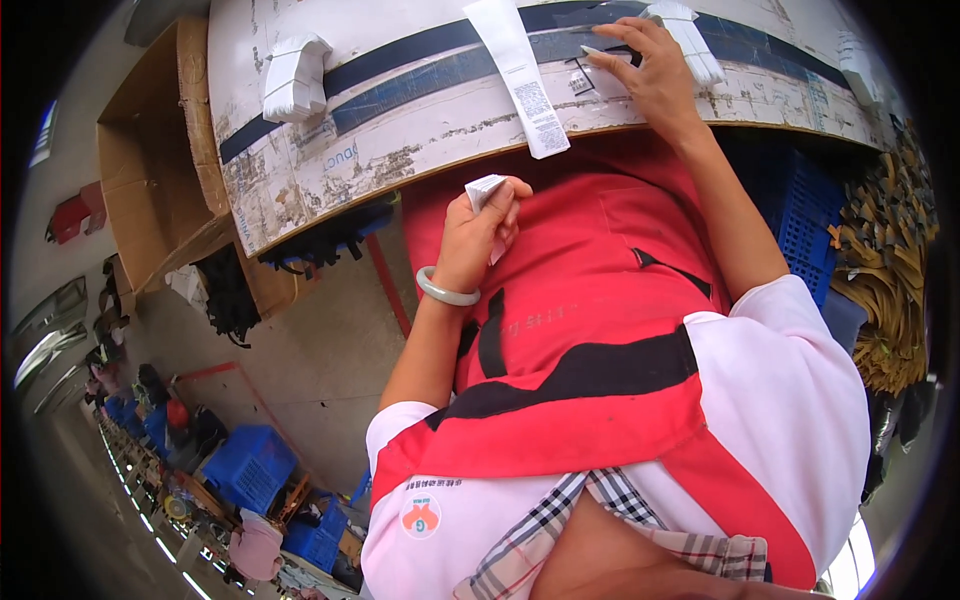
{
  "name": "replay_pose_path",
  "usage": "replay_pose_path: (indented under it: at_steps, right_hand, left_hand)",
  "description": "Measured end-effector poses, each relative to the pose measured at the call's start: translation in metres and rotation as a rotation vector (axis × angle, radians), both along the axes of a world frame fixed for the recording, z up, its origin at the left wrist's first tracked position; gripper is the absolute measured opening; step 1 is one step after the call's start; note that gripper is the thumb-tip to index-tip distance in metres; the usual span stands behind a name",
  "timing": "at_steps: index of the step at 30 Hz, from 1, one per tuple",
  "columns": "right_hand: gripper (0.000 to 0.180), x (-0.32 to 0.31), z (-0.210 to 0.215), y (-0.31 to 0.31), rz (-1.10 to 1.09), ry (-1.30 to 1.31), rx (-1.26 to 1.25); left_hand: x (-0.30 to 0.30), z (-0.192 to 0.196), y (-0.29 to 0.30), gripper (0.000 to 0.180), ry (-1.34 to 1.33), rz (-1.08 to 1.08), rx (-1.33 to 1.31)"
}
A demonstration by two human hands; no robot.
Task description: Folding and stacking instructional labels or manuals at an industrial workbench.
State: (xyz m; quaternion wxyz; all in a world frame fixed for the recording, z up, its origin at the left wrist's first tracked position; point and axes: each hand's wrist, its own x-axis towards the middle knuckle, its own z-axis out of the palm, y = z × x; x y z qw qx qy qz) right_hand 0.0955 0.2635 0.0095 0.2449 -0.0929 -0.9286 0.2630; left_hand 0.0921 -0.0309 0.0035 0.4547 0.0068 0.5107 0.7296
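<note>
My left hand, with a pale bangle on its wrist, is closed round a small stack of folded white labels just off the near table edge. Over the table, my right hand has its thumb and forefinger apart, beside a clear piece with black markings. A small pale tip shows by the thumb; I cannot make out whether it is a nail or paper. Between the hands a long white printed label strip lies across the table, its near end overhanging the edge. A white label bundle sits next to my right hand.
The worn white table carries dark tape strips, another banded label bundle at left and one at far right. An open cardboard box stands left. Under the table at right are a blue crate and stacked brown pieces.
</note>
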Motion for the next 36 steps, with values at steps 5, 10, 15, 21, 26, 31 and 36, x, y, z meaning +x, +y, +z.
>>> replay_pose_path:
  at_steps: [5, 10, 15, 21, 26, 31, 36]
  right_hand:
    - [0.02, -0.026, 0.012, -0.039, 0.288, 0.08, 0.07]
    - [0.017, -0.035, -0.007, -0.046, 0.343, 0.08, -0.007]
    - [0.012, -0.012, 0.025, -0.062, 0.459, -0.042, -0.42]
    - [0.017, -0.006, 0.054, -0.07, 0.525, -0.148, -0.551]
    - [0.017, -0.001, 0.05, -0.068, 0.531, -0.317, -0.667]
    - [0.016, 0.001, 0.046, -0.071, 0.555, -0.284, -0.675]
    - [0.018, 0.002, 0.054, -0.075, 0.567, -0.309, -0.648]
  left_hand:
    - [-0.009, 0.005, 0.016, 0.024, -0.006, 0.036, 0.066]
    - [-0.019, 0.01, 0.019, 0.022, 0.222, 0.026, -0.061]
    - [-0.043, 0.022, 0.029, 0.025, 1.338, 0.372, -0.278]
    - [-0.05, 0.017, 0.023, 0.017, 1.032, 0.285, -0.083]
    - [-0.041, 0.018, 0.023, 0.013, 0.869, 0.267, -0.156]
    - [-0.037, 0.021, 0.024, 0.016, 0.77, 0.32, -0.066]
    - [-0.035, 0.017, 0.02, 0.012, 0.661, 0.303, -0.039]
